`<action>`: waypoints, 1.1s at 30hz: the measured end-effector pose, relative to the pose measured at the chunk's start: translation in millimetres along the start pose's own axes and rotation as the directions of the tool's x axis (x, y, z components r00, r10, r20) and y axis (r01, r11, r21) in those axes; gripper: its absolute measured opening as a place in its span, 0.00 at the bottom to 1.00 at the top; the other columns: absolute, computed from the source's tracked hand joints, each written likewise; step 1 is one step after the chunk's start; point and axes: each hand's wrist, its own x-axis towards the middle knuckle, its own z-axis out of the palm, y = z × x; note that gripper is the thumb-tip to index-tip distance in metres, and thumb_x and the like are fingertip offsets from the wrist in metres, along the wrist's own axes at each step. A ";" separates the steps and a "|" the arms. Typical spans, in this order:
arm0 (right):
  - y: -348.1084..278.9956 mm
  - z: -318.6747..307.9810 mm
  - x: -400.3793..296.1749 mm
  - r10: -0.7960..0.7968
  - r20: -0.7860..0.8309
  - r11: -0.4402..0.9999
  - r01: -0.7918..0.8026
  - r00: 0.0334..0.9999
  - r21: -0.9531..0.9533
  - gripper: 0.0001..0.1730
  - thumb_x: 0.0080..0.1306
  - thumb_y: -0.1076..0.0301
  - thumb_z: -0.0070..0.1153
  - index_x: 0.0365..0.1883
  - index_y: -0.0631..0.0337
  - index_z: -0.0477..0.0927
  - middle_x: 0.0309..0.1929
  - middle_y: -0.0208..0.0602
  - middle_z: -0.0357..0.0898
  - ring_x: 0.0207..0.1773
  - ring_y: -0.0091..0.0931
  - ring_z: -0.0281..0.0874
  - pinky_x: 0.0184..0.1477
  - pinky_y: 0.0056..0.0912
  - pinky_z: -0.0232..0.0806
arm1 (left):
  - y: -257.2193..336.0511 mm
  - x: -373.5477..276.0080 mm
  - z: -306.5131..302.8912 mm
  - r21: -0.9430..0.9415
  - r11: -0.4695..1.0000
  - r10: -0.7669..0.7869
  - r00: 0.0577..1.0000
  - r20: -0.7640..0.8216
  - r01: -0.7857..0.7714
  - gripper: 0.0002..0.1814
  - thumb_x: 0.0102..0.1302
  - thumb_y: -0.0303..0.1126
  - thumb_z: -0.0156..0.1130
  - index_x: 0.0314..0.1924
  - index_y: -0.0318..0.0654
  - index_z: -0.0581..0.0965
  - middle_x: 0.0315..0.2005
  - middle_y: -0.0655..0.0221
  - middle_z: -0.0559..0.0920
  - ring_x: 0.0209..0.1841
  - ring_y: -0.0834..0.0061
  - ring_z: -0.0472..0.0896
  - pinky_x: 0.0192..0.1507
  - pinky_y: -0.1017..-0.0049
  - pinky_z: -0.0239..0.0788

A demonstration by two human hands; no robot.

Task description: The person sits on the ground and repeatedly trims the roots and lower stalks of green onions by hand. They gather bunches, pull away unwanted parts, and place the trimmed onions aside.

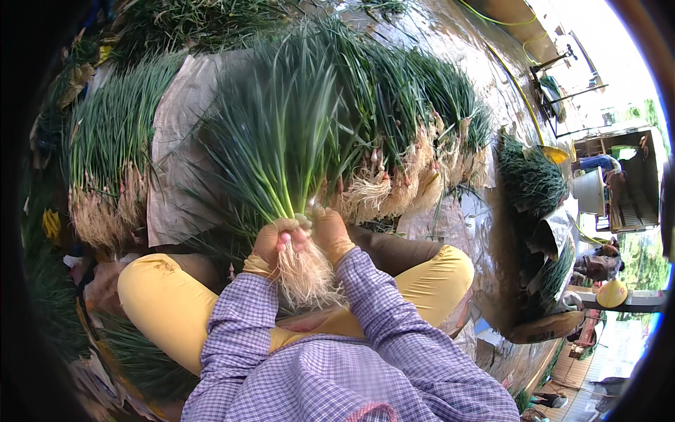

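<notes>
My left hand (pixel 274 242), in a tan glove, is closed around the base of a bunch of green onions (pixel 285 153). Its leaves fan out away from me and its pale roots (pixel 308 274) hang towards my lap. My right hand (pixel 329 229), also gloved, is at the right side of the same bunch, fingers curled near the white stem ends; whether it grips any stalks is hard to tell. Beyond it and to the right, more bunches (pixel 416 174) lie with their roots towards me. Another row of green onions (pixel 113 147) lies at the left.
A pale woven sheet (pixel 171 142) lies between the rows. My bent legs (pixel 163 300) frame the bunch. Sacks of greens (pixel 532 174) stand at the right, with a yellow hose (pixel 514 79) on the wet floor. Other people (pixel 598 264) and a vehicle with an open bed are farther off.
</notes>
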 end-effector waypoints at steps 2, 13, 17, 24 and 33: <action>9.4 -7.0 8.2 0.104 0.163 0.877 -0.168 0.981 0.450 0.23 0.72 0.47 0.43 0.33 0.58 0.78 0.20 0.23 0.74 0.17 0.15 0.66 0.18 0.18 0.59 | 7.5 -3.9 3.0 0.103 0.995 -0.021 0.996 0.086 0.012 0.13 0.56 0.28 0.56 0.38 0.23 0.76 0.29 0.57 0.78 0.21 0.72 0.72 0.23 0.76 0.67; -30.7 -15.2 -3.1 0.085 0.370 0.967 0.013 0.925 -0.254 0.19 0.70 0.57 0.46 0.34 0.68 0.77 0.22 0.33 0.77 0.18 0.25 0.72 0.21 0.29 0.66 | 1.9 -12.3 -9.2 0.320 0.932 -0.118 0.977 -0.177 0.170 0.13 0.57 0.27 0.56 0.38 0.23 0.76 0.26 0.54 0.80 0.21 0.68 0.76 0.27 0.73 0.74; 13.9 -14.5 4.2 -0.187 0.340 0.975 0.216 0.922 -0.049 0.15 0.69 0.59 0.49 0.34 0.62 0.78 0.24 0.33 0.77 0.23 0.24 0.74 0.26 0.26 0.68 | -0.7 -10.9 -7.2 0.297 0.948 -0.093 0.993 -0.077 0.112 0.13 0.56 0.27 0.57 0.39 0.23 0.77 0.30 0.55 0.81 0.23 0.68 0.78 0.29 0.72 0.76; -34.4 -14.5 -9.1 0.168 0.311 0.813 -0.310 0.935 0.493 0.15 0.70 0.56 0.50 0.32 0.56 0.77 0.22 0.27 0.76 0.21 0.21 0.73 0.22 0.22 0.67 | 9.9 -17.3 -9.8 0.147 0.985 -0.081 0.996 -0.030 0.085 0.10 0.57 0.30 0.58 0.33 0.28 0.77 0.19 0.61 0.77 0.18 0.70 0.73 0.23 0.75 0.69; -44.0 3.2 17.0 0.119 0.552 0.526 -0.524 0.825 0.670 0.26 0.70 0.41 0.42 0.32 0.55 0.75 0.14 0.27 0.69 0.09 0.18 0.58 0.10 0.16 0.50 | 4.4 0.2 -65.0 -0.036 0.997 0.074 0.981 0.178 -0.069 0.09 0.62 0.30 0.57 0.26 0.33 0.77 0.14 0.66 0.75 0.13 0.74 0.70 0.23 0.72 0.67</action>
